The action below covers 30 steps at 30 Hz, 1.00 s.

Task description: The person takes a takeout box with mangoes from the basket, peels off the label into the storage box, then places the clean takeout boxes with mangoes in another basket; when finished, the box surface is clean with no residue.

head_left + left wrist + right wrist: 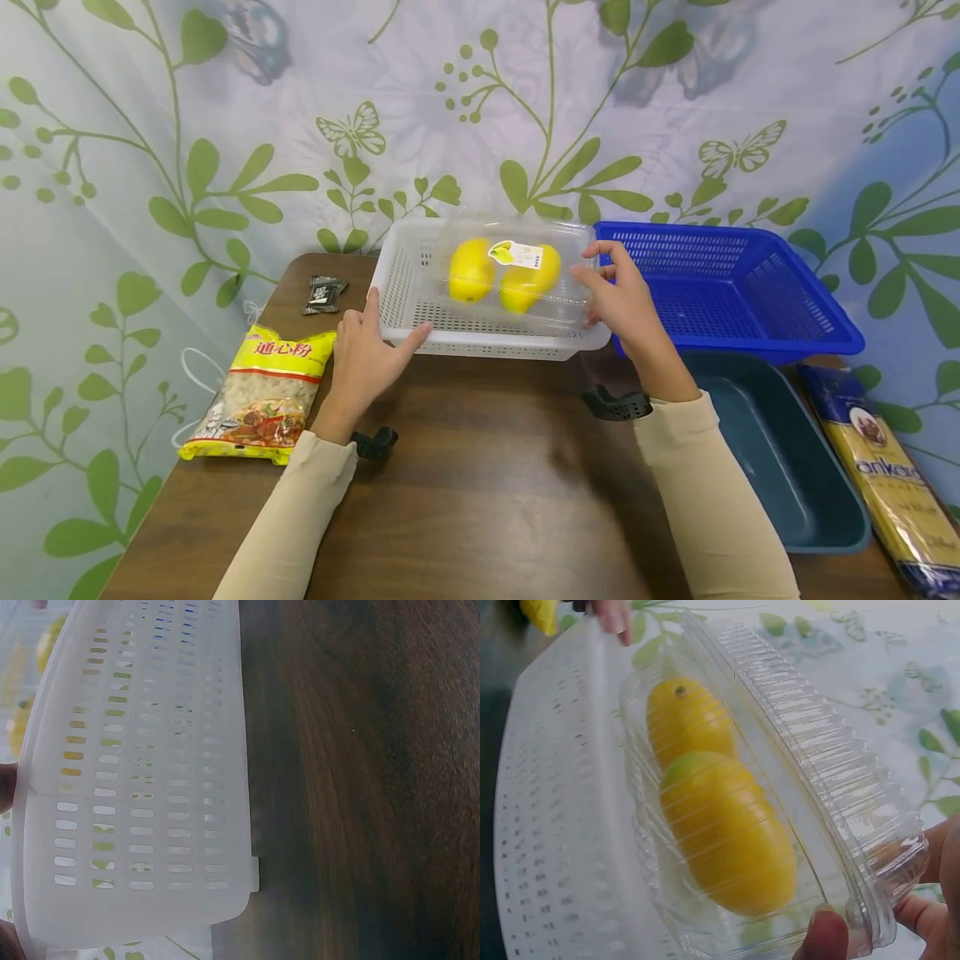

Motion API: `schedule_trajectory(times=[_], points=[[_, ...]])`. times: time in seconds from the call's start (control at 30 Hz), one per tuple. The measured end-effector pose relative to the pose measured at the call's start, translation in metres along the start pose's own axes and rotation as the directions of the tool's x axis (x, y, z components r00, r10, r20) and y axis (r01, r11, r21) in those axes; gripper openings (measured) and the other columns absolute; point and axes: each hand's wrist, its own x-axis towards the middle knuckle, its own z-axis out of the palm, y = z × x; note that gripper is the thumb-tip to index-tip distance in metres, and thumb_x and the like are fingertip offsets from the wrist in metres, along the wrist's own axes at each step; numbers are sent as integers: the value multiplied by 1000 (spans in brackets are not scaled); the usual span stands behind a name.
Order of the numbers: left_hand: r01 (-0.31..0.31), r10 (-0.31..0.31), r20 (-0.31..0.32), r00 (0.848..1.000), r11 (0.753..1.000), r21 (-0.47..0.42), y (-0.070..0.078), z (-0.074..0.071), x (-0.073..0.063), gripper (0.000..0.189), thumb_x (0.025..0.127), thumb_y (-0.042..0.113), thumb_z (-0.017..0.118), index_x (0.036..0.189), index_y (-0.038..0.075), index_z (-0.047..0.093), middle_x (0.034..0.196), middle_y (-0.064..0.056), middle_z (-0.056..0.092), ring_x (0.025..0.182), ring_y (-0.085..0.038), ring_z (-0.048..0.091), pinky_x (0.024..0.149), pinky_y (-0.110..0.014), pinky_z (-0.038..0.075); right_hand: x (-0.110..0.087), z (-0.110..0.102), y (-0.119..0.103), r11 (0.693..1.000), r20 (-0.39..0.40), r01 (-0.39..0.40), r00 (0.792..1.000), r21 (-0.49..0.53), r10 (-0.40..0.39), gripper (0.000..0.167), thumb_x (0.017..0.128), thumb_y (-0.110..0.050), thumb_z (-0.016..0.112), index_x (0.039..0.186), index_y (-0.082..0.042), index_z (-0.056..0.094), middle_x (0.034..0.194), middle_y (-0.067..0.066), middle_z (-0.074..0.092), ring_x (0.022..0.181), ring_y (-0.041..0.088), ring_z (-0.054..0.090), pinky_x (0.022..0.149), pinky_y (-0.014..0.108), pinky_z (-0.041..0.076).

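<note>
My right hand (621,293) grips the right end of a clear plastic fruit box (573,292), with the thumb on one side and fingers on the other in the right wrist view. Inside the box lie two oval yellow fruits (731,832), mango-like, one tinged green; a white label (517,254) is on top. The box is tilted over the white perforated basket (480,342), its right end against or above the rim. At the basket's front left corner, my left hand (365,360) touches the rim with thumb and index finger spread apart.
A blue basket (720,292) adjoins the white one on the right. Before it stands a dark teal tray (787,467), with a pasta packet (881,475) beside it. Left lie a yellow food bag (262,392) and a small black wrapped packet (324,295). A patterned curtain (420,75) hangs behind.
</note>
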Motion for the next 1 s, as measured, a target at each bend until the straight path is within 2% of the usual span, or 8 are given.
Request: schedule_trajectory(times=[0.33, 0.73, 1.0], points=[[-10, 10, -9, 1000, 1000, 10, 1, 0, 1, 109, 87, 72, 62, 161, 3, 24, 112, -24, 43, 96, -36, 40, 78, -43, 31, -26, -28, -1, 999, -9, 47, 999, -22, -47, 31, 104, -38, 57, 130, -23, 46, 110, 18, 50, 60, 23, 54, 55, 32, 55], [-11, 11, -5, 1000, 1000, -12, -2, 1, -1, 109, 87, 71, 63, 162, 2, 23, 111, -24, 44, 94, -35, 40, 77, -42, 30, -66, -38, 5, 991, 21, 115, 993, -65, -113, 33, 105, -32, 57, 132, -16, 46, 107, 14, 48, 62, 22, 57, 50, 33, 52], [-21, 21, -12, 1000, 1000, 0, -3, 1, 0, 109, 87, 70, 64, 162, 2, 22, 109, -24, 44, 91, -35, 39, 75, -41, 29, -98, -42, 13, 982, 77, 176, 980, 71, -181, 23, 106, -17, 56, 127, -14, 48, 99, 16, 46, 51, 21, 52, 43, 31, 46]])
